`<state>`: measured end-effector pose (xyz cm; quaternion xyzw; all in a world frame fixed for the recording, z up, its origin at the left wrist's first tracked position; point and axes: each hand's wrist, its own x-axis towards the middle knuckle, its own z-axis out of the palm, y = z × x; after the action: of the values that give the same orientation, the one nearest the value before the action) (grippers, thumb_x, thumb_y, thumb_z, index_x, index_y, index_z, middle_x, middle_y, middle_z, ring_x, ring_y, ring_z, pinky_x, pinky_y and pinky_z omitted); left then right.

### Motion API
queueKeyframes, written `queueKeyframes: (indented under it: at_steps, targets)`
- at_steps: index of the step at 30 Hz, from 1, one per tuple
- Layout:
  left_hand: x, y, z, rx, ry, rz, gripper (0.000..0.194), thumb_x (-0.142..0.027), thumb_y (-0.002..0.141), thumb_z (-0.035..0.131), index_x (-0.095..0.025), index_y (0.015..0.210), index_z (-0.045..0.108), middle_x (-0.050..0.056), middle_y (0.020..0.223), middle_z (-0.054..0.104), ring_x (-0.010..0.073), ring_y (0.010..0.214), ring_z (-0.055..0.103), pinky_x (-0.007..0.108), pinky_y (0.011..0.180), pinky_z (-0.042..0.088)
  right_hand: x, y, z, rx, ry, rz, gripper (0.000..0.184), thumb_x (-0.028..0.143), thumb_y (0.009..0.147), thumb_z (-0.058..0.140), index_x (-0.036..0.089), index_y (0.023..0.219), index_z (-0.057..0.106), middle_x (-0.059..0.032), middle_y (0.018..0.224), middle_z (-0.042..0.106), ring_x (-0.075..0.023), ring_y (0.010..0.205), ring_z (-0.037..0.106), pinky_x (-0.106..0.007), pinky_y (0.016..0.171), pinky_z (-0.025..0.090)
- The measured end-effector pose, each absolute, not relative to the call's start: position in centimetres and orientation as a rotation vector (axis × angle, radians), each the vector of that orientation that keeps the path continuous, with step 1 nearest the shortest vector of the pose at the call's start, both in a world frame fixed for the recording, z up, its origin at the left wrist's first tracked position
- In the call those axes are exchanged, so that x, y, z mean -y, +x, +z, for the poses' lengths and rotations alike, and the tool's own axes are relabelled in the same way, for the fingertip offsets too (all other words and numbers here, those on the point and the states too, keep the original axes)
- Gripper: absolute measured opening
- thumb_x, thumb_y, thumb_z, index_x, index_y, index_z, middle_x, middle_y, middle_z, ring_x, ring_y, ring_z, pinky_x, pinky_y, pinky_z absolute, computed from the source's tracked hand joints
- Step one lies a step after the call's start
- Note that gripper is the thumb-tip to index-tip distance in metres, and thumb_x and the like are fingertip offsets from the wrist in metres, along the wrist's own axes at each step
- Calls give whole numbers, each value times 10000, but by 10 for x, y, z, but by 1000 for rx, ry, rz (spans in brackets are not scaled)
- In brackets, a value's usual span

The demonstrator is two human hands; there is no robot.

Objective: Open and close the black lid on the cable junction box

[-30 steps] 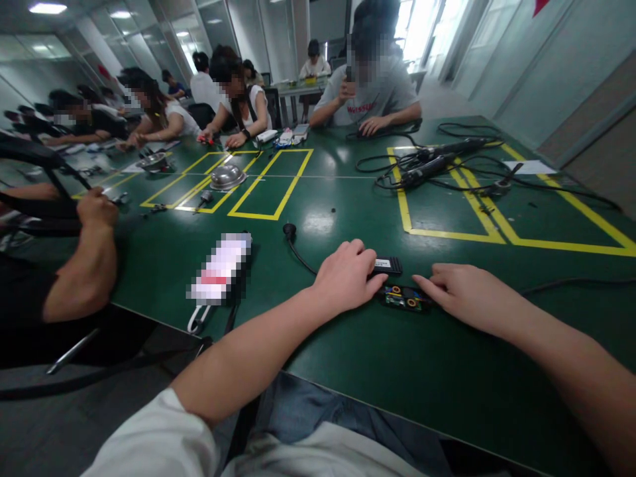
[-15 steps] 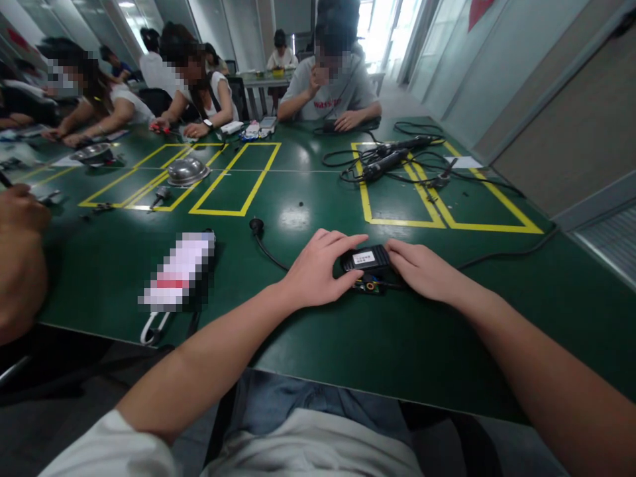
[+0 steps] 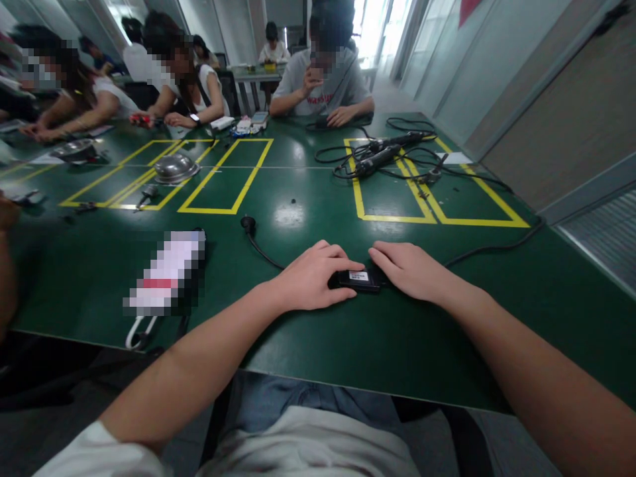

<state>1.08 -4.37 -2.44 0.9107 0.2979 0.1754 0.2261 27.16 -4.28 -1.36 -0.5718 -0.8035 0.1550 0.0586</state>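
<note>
A black power adapter point(image 3: 365, 286) with a white label lies on the green table in front of me. My left hand point(image 3: 318, 277) closes over its left end, the index finger along the top and the thumb on the near side. At the right end, my right hand point(image 3: 410, 270) has its fingers together, pressed against the adapter's corner; part of its fingers is hidden. A black cord runs from beneath my left hand to a plug point(image 3: 248, 225). Another black cable point(image 3: 489, 253) leads off behind my right hand.
A phone-like blurred device point(image 3: 169, 271) with a white loop lies left. Metal bowls point(image 3: 175, 168) stand farther back among yellow tape rectangles. Black corded tools point(image 3: 380, 161) lie tangled at the back right. A person point(image 3: 325, 86) sits opposite, and others sit along the left.
The adapter's labelled cover was raised over an exposed circuit board; now it has come down and the board is out of sight. Both hands have lowered with it. The view has shifted slightly right.
</note>
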Motion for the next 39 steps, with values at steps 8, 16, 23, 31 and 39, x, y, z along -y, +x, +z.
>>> queueKeyframes:
  at_steps: [8,16,23,31,39]
  targets:
    - [48,14,-24,-831,2553,473,447,-351,1073,778,-224,1501,783,145,1338,778,330,1211,698,522,1150,556,43,269,-12,2464,-1717,438,393,413,1195,411,253,929,651,-115,980,815,-281,889,742,-357,781,453]
    - [48,14,-20,-865,2518,422,457,-333,1057,827,-218,1498,783,121,1266,763,318,1186,688,491,1131,554,46,269,-10,2464,-1731,447,390,441,1200,421,254,941,644,-118,1008,818,-290,924,751,-359,791,455]
    - [43,17,-25,-996,2276,635,409,-315,1057,811,-220,1449,741,93,1270,808,286,1142,731,464,1086,585,42,273,-11,2423,-1729,498,441,404,1192,368,246,908,666,-116,967,809,-281,864,723,-367,781,448]
    - [34,12,-26,-1467,2363,539,133,-214,1049,759,-219,1177,721,100,1206,774,324,1158,681,500,1056,593,38,280,-11,2595,-1704,439,503,388,1173,424,244,727,608,-112,899,739,-244,801,672,-371,791,443]
    - [43,15,-12,-1323,2694,244,468,-416,1193,573,-178,920,869,123,1001,735,307,996,686,464,954,589,38,282,-11,2743,-1620,348,584,416,1200,414,247,673,602,-117,928,733,-222,755,647,-376,791,455]
